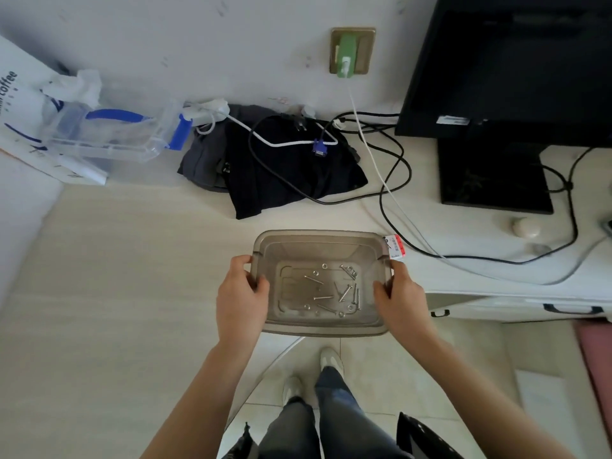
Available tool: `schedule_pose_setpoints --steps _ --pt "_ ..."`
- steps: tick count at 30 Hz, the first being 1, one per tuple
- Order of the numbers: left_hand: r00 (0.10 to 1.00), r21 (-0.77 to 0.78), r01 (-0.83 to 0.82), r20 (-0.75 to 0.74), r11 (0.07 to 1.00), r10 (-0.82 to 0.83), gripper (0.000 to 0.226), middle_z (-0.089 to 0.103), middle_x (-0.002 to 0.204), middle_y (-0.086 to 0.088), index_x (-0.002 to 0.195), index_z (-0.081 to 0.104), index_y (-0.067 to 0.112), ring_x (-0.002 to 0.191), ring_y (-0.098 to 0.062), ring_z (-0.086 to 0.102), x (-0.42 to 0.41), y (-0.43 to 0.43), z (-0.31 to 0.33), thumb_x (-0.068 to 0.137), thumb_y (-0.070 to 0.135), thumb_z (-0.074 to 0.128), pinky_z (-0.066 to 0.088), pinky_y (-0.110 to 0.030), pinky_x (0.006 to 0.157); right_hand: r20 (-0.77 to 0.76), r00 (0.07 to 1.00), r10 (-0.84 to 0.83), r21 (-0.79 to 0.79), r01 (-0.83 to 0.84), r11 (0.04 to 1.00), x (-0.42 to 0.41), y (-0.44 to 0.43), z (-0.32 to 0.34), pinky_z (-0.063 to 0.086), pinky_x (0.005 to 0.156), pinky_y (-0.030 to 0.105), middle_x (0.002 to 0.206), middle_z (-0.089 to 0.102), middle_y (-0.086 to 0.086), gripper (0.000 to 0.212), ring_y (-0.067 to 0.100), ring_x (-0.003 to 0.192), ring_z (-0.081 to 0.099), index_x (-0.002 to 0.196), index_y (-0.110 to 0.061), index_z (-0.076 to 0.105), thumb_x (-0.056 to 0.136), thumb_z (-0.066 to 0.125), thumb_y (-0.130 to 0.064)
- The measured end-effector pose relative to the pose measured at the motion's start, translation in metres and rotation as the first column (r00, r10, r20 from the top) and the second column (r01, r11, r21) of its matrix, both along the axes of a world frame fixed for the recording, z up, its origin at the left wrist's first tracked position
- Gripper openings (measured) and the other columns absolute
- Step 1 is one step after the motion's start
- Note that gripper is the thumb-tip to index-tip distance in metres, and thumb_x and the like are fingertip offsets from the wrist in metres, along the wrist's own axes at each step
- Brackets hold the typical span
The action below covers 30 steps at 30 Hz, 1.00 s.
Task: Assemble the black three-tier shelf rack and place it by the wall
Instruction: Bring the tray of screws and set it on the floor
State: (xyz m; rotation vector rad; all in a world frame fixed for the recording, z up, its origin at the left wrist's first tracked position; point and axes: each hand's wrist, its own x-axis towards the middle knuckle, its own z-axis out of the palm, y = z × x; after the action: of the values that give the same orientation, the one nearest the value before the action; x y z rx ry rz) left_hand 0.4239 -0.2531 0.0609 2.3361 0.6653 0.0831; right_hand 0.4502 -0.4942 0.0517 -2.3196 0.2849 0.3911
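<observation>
I hold a grey translucent plastic bin [318, 238] at the front edge of the pale table [132, 276]. My left hand [243, 298] grips its left rim, fingers curled inside the wall. My right hand [399, 294] grips its right rim the same way. Several silver screws [344, 293], nuts and washers lie loose on the bin's floor. Black perforated rack parts [427, 435] show at the bottom edge near my legs, another black piece [240, 443] to their left.
A dark folded cloth [281, 170] with cables [394, 180] lies behind the bin. A clear blue-handled container [109, 134] and white bag sit at back left. A black monitor [510, 71] and its stand [493, 177] fill the back right, with a wall socket [351, 51] between.
</observation>
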Motion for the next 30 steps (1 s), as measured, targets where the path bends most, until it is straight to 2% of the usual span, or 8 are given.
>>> schedule_pose_setpoints --steps 2,7,11,13,15,17,20,30 --pt "0.999 0.004 0.046 0.006 0.999 -0.046 0.033 0.056 0.072 0.004 0.126 0.057 0.008 0.069 -0.022 0.057 -0.008 -0.009 0.0 0.094 0.006 0.063 0.041 -0.032 0.067 0.013 0.999 -0.03 -0.034 0.031 0.999 -0.009 -0.01 0.002 0.042 0.055 0.034 0.063 0.056 0.001 0.037 0.014 0.061 0.055 0.134 -0.01 0.048 0.098 0.051 -0.013" --pt "0.987 -0.015 0.158 0.01 0.987 -0.157 0.033 0.055 0.071 0.007 0.127 0.057 0.008 0.068 -0.019 0.056 -0.029 -0.021 -0.003 0.095 0.009 0.064 0.042 -0.032 0.065 0.06 0.989 -0.132 -0.093 0.137 0.986 -0.048 -0.023 0.006 0.032 0.049 0.033 0.062 0.053 0.001 0.028 0.02 0.058 0.05 0.123 -0.006 0.055 0.095 0.051 -0.01" --pt "0.965 -0.027 0.263 0.028 0.964 -0.262 0.031 0.055 0.07 0.013 0.122 0.06 0.01 0.07 -0.022 0.059 -0.044 -0.02 -0.003 0.092 0.011 0.066 0.048 -0.035 0.065 0.068 0.965 -0.255 -0.128 0.262 0.957 -0.092 -0.023 0.004 0.034 0.059 0.033 0.064 0.053 0.002 0.035 0.027 0.065 0.052 0.129 -0.005 0.056 0.094 0.056 -0.01" --pt "0.947 -0.028 0.317 0.056 0.948 -0.316 0.029 0.055 0.069 0.014 0.118 0.061 0.012 0.066 -0.019 0.058 -0.054 -0.016 -0.002 0.09 0.01 0.067 0.046 -0.033 0.064 0.088 0.94 -0.331 -0.107 0.339 0.935 -0.12 -0.018 0.001 0.031 0.06 0.032 0.062 0.053 0.002 0.034 0.023 0.062 0.05 0.127 -0.006 0.059 0.093 0.058 -0.008" --pt "0.929 -0.026 0.365 0.082 0.931 -0.362 0.028 0.055 0.068 0.015 0.116 0.062 0.013 0.064 -0.011 0.057 -0.063 -0.013 -0.001 0.089 0.01 0.068 0.042 -0.03 0.062 0.116 0.903 -0.413 -0.07 0.422 0.904 -0.148 -0.011 -0.002 0.028 0.056 0.028 0.059 0.052 -0.002 0.03 0.012 0.058 0.048 0.123 -0.006 0.061 0.093 0.057 -0.006" --pt "0.908 -0.022 0.413 0.09 0.91 -0.41 0.028 0.055 0.068 0.015 0.116 0.062 0.014 0.063 -0.008 0.057 -0.074 -0.013 -0.001 0.089 0.01 0.069 0.041 -0.029 0.061 0.125 0.867 -0.483 -0.05 0.491 0.87 -0.174 -0.005 -0.002 0.034 0.053 0.017 0.06 0.052 -0.006 0.027 0.005 0.06 0.048 0.119 -0.007 0.062 0.093 0.057 -0.007" --pt "0.872 -0.024 0.486 0.08 0.874 -0.482 0.028 0.057 0.069 0.013 0.115 0.062 0.013 0.065 -0.02 0.06 -0.091 -0.016 0.001 0.089 0.01 0.068 0.048 -0.036 0.063 0.117 0.821 -0.558 -0.044 0.566 0.823 -0.212 -0.001 0.0 0.035 0.054 0.003 0.061 0.052 -0.006 0.026 0.002 0.06 0.047 0.118 -0.006 0.062 0.092 0.058 -0.007" --pt "0.627 -0.018 0.778 0.088 0.628 -0.774 0.027 0.056 0.071 0.012 0.118 0.063 0.014 0.074 -0.029 0.064 -0.153 -0.071 0.01 0.091 0.014 0.068 0.052 -0.04 0.07 0.131 0.56 -0.818 0.001 0.825 0.565 -0.349 -0.012 0.007 0.039 0.051 0.01 0.067 0.058 -0.006 0.02 -0.001 0.062 0.055 0.114 -0.014 0.061 0.094 0.057 -0.014"
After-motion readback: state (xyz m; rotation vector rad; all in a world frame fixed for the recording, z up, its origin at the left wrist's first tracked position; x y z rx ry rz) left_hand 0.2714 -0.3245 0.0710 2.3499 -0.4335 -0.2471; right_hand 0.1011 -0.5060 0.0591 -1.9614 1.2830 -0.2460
